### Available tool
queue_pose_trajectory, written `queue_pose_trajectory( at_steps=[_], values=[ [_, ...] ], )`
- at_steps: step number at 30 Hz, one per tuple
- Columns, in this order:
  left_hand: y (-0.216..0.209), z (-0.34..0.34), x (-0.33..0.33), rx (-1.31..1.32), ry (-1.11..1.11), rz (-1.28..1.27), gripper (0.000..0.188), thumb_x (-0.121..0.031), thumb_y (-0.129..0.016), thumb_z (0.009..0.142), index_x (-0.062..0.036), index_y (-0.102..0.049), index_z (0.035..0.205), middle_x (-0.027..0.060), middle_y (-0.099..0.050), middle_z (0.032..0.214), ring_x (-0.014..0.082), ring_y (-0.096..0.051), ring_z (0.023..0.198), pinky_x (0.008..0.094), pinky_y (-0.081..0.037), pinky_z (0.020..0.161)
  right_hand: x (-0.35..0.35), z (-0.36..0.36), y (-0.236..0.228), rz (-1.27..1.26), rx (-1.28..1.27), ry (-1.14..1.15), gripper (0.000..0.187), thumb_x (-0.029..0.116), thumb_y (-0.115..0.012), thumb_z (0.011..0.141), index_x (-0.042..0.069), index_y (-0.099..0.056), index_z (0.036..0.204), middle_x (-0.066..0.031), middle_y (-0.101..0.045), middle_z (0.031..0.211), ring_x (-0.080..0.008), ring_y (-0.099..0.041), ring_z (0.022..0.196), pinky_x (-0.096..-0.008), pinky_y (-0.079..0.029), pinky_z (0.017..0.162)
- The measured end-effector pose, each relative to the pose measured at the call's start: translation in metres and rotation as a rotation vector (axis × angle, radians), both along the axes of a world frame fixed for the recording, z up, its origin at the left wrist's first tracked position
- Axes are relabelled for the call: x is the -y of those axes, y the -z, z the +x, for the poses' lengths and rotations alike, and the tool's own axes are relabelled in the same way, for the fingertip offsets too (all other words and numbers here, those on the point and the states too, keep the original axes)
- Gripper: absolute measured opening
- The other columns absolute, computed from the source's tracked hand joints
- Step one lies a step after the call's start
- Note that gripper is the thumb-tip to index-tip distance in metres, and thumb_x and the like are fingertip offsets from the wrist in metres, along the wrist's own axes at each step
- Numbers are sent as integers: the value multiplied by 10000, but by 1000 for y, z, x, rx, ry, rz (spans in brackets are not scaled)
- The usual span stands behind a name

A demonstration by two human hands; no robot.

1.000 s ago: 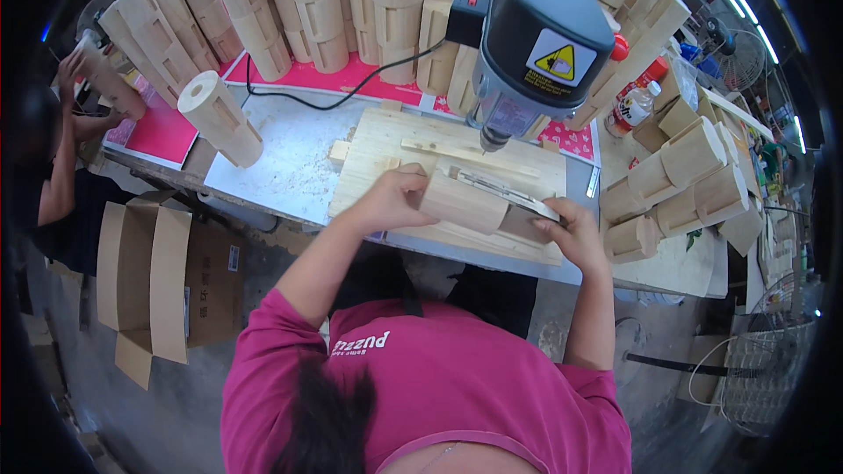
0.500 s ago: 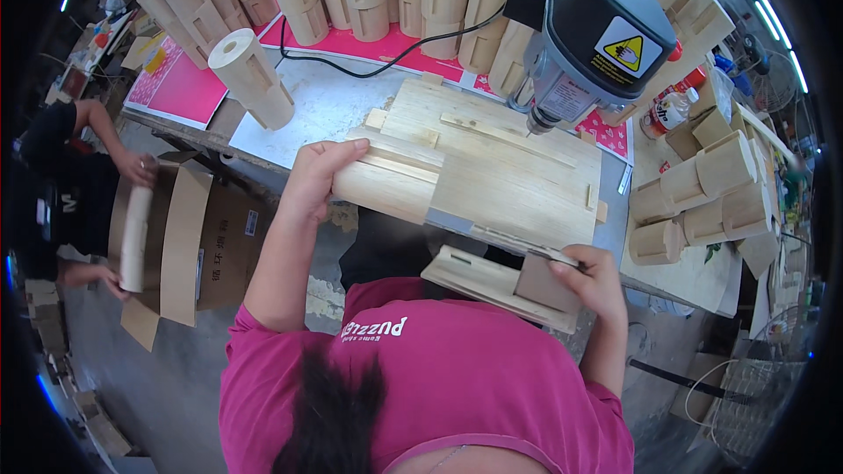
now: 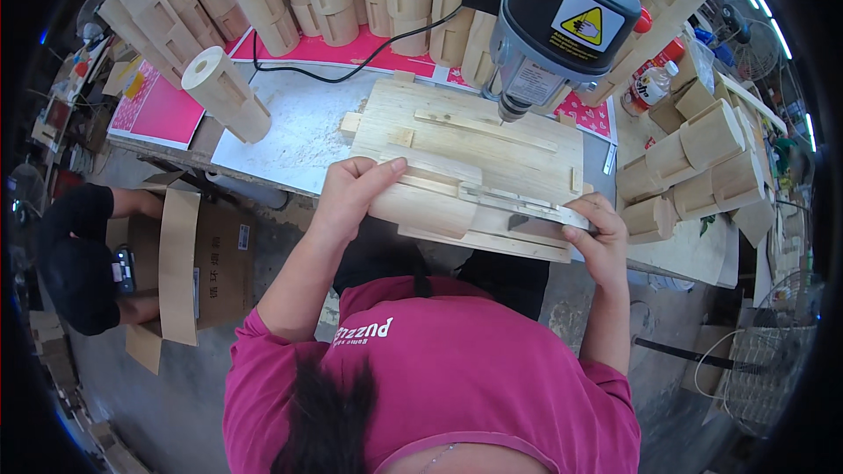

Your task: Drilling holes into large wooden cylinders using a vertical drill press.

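Forearms [image 3: 304, 281] slant forward; the left hand [image 3: 349, 199] clasps a wooden cylinder [image 3: 420, 209], thumb on top, over the bench's [image 3: 303, 114] near edge; the right hand [image 3: 601, 237] pinches a narrow strip [image 3: 524, 204] by its end.

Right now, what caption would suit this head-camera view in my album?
Left hand grips a wooden cylinder, right hand a slim piece at its end, before a drill press.
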State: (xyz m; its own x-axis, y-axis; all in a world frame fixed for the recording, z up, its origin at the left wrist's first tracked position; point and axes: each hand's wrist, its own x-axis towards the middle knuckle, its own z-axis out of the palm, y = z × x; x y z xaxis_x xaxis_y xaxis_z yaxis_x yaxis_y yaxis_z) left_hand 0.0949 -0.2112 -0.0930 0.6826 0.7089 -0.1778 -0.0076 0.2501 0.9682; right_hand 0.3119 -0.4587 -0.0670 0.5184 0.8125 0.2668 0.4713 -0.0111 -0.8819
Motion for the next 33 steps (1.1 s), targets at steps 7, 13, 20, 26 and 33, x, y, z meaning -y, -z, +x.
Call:
queue_pose_trajectory(
  at_steps=[7, 13, 20, 26, 33],
  values=[
    [20, 38, 17, -123, 279, 144, 328, -233, -758, 703, 17, -621, 865, -13, -546, 667, 65, -475, 607, 209, -389, 551, -19, 8, 31, -63, -43, 34, 238, 28, -711, 694, 17, -651, 924, -34, -564, 836, -131, -530, 795, -255, -413, 683],
    [63, 57, 6, -49, 246, 778, 575, -190, -793, 589, -31, -583, 1100, 78, -573, 875, 205, -532, 813, 323, -439, 725, -24, 30, 57, -51, 453, 147, 294, 32, -730, 671, 18, -638, 950, -93, -609, 848, -203, -550, 758, -279, -433, 685],
    [86, 72, 12, -195, 57, 1245, 645, -279, -785, 547, -107, -577, 1133, 42, -564, 892, 225, -462, 982, 396, -292, 843, -34, 43, 56, -100, 407, 300, 351, 53, -758, 631, 30, -630, 957, -113, -634, 848, -259, -594, 760, -326, -460, 695],
    [88, 90, -7, -193, 30, 1265, 598, -292, -785, 553, -94, -595, 1084, 21, -559, 846, 220, -496, 896, 381, -284, 831, -60, 71, 67, -70, 346, 299, 350, 33, -750, 640, 21, -629, 968, -122, -630, 863, -243, -600, 792, -306, -469, 715],
    [85, 75, -34, -162, 84, 1297, 500, -291, -773, 579, -95, -609, 1009, 22, -540, 800, 208, -507, 850, 366, -293, 805, -84, 56, 65, -62, 344, 204, 318, 4, -716, 683, 7, -612, 983, -84, -617, 928, -190, -566, 907, -289, -430, 805]
  ],
)
